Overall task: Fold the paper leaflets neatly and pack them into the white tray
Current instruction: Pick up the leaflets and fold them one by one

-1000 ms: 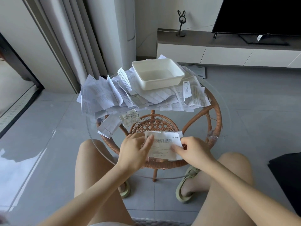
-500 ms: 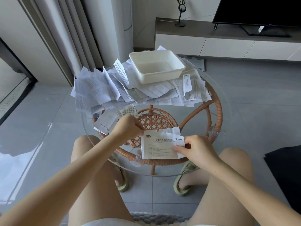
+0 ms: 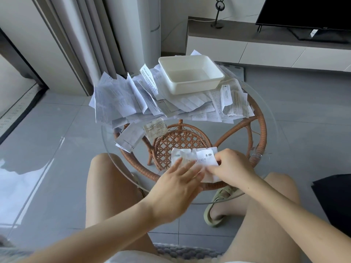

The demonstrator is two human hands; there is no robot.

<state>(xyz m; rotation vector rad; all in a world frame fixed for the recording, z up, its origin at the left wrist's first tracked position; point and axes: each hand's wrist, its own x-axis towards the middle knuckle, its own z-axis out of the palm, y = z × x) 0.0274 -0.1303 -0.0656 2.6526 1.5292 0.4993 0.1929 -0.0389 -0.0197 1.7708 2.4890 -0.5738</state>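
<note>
Paper leaflet (image 3: 206,158) at near edge of glass tabletop (image 3: 269,133); pressed under left hand (image 3: 176,185), fingers straight; right side pinched by right hand (image 3: 230,168); white tray (image 3: 195,88) at far edge on leaflet pile (image 3: 121,99).

We're seeing bright daylight coming in through left glass door (image 3: 13,95), glaring off floor tiles (image 3: 24,173). We're getting motion blur on left hand (image 3: 176,186). Wide-angle lens bending curtain (image 3: 79,44) lines at edges.
</note>
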